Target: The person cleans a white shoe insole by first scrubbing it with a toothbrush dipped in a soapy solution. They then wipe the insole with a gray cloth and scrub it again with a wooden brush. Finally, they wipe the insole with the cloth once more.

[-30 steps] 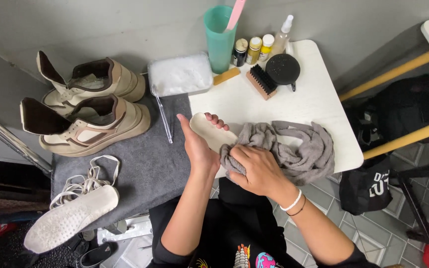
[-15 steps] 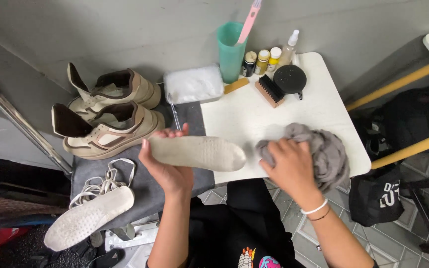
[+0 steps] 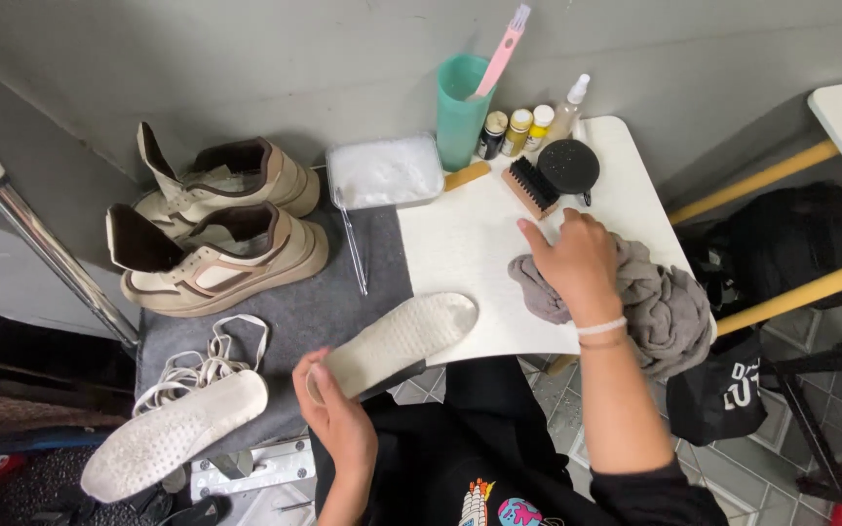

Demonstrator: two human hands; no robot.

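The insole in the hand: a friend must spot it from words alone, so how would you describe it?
Start at the white table. At its near left edge, the left hand grips a pale insole by one end. Unlike the other insole, beside the laces on the grey mat, it is held.

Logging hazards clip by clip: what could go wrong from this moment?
The insole, held by one end in the left hand, overhangs the table edge and might slip off. The right hand, on the grey cloth, is close to the brush and small bottles; a sweep could topple them.
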